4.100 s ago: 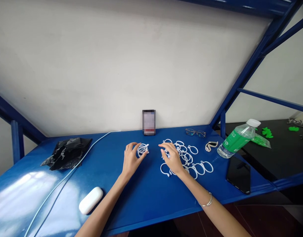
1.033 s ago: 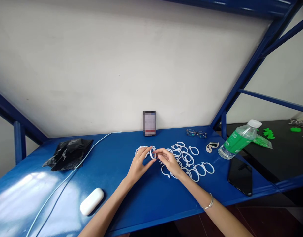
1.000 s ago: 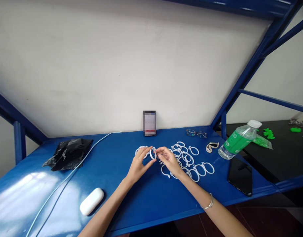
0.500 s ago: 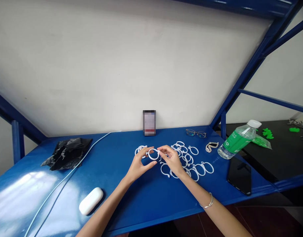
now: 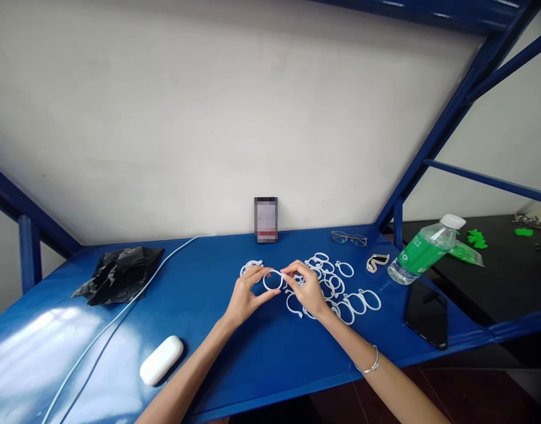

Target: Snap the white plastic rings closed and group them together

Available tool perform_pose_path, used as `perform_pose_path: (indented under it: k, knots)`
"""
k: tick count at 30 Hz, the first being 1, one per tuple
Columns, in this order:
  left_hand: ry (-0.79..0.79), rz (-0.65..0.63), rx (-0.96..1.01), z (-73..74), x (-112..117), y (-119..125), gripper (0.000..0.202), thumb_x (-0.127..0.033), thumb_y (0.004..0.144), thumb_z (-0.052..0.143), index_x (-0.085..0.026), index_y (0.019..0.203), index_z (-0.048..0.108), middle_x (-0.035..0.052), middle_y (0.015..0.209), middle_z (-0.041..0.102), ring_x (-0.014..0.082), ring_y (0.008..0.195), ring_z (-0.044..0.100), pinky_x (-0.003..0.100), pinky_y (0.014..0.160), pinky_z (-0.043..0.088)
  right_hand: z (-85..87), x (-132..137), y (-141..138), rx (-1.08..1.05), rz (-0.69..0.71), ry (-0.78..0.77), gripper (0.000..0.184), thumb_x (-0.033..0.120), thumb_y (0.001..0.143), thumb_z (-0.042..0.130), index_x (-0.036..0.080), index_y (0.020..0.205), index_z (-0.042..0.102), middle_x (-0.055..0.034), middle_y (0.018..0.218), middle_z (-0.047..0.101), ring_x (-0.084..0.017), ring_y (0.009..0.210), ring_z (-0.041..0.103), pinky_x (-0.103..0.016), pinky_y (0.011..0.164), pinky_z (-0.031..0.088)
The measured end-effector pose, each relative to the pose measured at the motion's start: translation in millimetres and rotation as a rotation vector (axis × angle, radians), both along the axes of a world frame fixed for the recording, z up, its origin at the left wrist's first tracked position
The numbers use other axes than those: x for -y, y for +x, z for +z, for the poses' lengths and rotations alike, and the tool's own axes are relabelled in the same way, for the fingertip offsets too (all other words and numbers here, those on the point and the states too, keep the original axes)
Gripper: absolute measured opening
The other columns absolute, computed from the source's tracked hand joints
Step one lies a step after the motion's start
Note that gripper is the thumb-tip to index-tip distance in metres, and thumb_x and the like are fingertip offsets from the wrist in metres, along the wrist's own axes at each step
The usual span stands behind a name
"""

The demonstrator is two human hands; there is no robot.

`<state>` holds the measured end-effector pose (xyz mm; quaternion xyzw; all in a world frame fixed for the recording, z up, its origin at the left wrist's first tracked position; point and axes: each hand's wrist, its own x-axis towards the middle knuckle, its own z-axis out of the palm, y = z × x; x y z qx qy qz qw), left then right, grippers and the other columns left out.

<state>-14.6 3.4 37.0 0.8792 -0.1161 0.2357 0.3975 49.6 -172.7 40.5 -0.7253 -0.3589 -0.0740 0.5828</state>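
Observation:
A white plastic ring (image 5: 267, 288) that looks like a curtain ring is held up between my two hands, above the blue table. My left hand (image 5: 246, 297) grips it from the left, fingers on its far upper side and thumb at its lower edge. At the ring's right side, thumb and fingertips of my right hand (image 5: 309, 288) pinch it where the small eyelet seems to be; the fingertips cover that spot. Several similar white rings (image 5: 344, 312) lie loosely heaped beneath and right of my right hand. A smaller group of rings (image 5: 244, 267) lies behind my left fingers.
A phone (image 5: 265, 221) with a blurred screen leans against the wall. Glasses (image 5: 349, 238), a beige band (image 5: 376, 264), a bottle (image 5: 424, 250) and a dark phone (image 5: 427, 315) stand or lie on the right. Leftward are a black bag (image 5: 120, 274), a cable (image 5: 120, 315) and a white case (image 5: 162, 360).
The held ring has dipped slightly and now faces me more fully. My left thumb has come against its lower edge. My right hand keeps its pinch, nearly unmoved.

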Motion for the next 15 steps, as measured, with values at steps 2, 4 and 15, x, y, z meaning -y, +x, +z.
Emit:
perform_pose_path:
  k: [2,4,15]
  knots:
    - [0.001,-0.007,0.012,0.2,0.0,-0.1,0.036,-0.046,0.078,0.065,-0.022,0.104,0.065,0.0064,0.097,0.066,0.0232,0.098,0.060,0.036,0.086,0.048,0.0,0.6,0.1,0.007,-0.010,-0.006,0.014,0.029,0.088,0.056,0.020,0.085,0.065,-0.0027,0.077,0.058,-0.016,0.068,0.056,-0.030,0.068,0.046]
    - [0.001,-0.012,0.014,-0.2,0.0,-0.2,0.036,-0.046,0.078,0.065,-0.022,0.104,0.065,0.0062,0.096,0.066,0.0230,0.096,0.060,0.037,0.085,0.048,0.2,1.1,0.3,0.016,-0.015,-0.008,0.014,0.029,0.088,0.056,0.020,0.083,0.065,-0.0020,0.075,0.057,-0.016,0.067,0.056,-0.030,0.068,0.045]
    - [0.041,-0.018,0.047,-3.4,0.8,0.0,0.031,-0.041,0.081,0.064,-0.020,0.103,0.062,0.0056,0.091,0.065,0.0209,0.090,0.059,0.035,0.081,0.047,-0.1,-0.1,0.0,0.020,-0.025,0.015,0.013,0.026,0.086,0.058,0.020,0.078,0.066,-0.0022,0.073,0.060,-0.016,0.067,0.057,-0.030,0.067,0.045]
